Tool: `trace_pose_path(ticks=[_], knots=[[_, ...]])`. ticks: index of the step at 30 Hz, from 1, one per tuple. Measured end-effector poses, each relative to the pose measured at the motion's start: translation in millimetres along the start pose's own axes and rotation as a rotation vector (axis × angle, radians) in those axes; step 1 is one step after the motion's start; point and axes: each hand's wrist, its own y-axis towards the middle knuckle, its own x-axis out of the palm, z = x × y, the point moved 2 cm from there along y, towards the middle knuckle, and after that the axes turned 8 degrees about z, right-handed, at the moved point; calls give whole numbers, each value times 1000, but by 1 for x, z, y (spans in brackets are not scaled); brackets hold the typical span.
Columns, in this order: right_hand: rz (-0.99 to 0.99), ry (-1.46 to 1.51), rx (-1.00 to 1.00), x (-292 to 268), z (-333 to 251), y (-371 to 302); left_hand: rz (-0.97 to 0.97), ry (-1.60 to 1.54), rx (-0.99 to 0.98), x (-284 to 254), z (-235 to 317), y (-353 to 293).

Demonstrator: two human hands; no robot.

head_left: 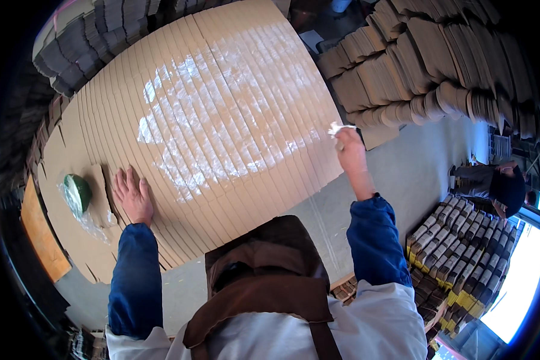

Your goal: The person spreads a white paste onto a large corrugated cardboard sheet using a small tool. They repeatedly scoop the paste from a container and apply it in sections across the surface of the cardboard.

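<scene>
My left hand (132,193) lies flat on the fanned cardboard sheets (222,219), fingers spread, holding nothing. The sheets overlap in narrow strips, and a shiny, wet-looking white smear (216,108) covers much of their middle. At the far right edge of the sheets my right hand (350,151) is closed on a small crumpled white wad (339,128); its material I cannot make out. Left of my left hand, a green rounded bowl (78,193) partly wrapped in clear plastic (89,223) rests beside a small cardboard piece (104,195).
Tall stacks of cardboard pieces (408,66) rise at the back right, and more grey-brown stacks (102,36) at the back left. Banded bundles (462,240) stand at the right, near another person (505,187). An orange-brown board (42,231) leans at the left.
</scene>
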Motion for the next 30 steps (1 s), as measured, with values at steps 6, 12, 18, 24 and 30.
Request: trace_pose_path(ticks=[6, 12, 18, 24, 30], knots=[[-142, 64, -79, -2, -32, -3, 1, 8, -12, -8, -3, -2], [76, 50, -131, 4, -76, -3, -20, -5, -24, -13, -1, -2], [-83, 170, -207, 44, -111, -39, -28, -28, -32, -13, 9, 1], [-7, 227, -158, 32, -133, -23, -31, 3, -53, -17, 3, -2], [32, 141, 32, 41, -76, -25, -53, -18, -48, -14, 11, 1]])
